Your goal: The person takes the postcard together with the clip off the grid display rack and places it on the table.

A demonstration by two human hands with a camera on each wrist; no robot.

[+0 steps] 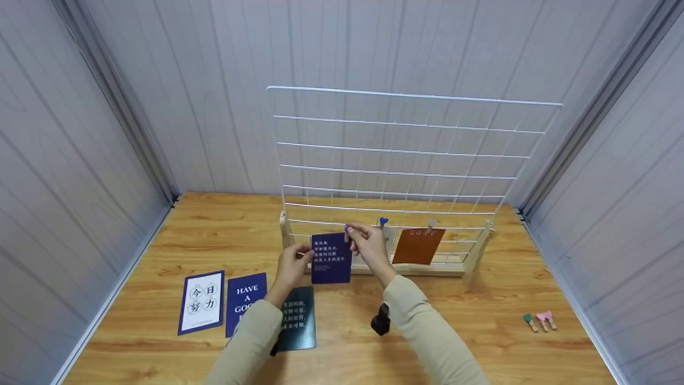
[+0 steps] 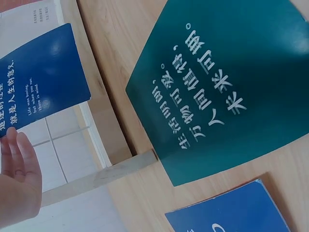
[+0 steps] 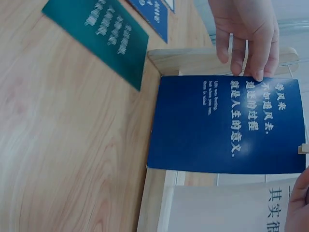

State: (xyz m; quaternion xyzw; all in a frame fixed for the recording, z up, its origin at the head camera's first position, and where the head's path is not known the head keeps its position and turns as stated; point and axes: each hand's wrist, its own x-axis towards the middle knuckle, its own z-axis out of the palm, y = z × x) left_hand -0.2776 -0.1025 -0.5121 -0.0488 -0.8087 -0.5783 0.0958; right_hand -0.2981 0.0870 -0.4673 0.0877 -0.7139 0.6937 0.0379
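Observation:
A dark blue card [image 1: 331, 270] with white writing stands upright against the front of a white wire grid [image 1: 401, 94]. My left hand [image 1: 291, 264] pinches the card's left edge. At its upper right corner sits a small wooden clothespin [image 3: 303, 149] with a purple heart, pinched in the fingers of my right hand [image 1: 371, 247]. Whether its jaws have caught a wire is hidden by those fingers. Just right of the card, a white card [image 3: 217, 205] hangs on the grid under a blue heart clothespin [image 1: 383, 221]. An orange card [image 1: 419, 247] hangs further right.
The grid stands in a wooden base [image 1: 473, 256]. On the table lie a green card [image 1: 302, 326], a blue lettered card [image 1: 247, 286] and a blue-bordered white card [image 1: 200, 302]. Three heart clothespins [image 1: 542, 321] lie far right. Walls enclose the table's back and sides.

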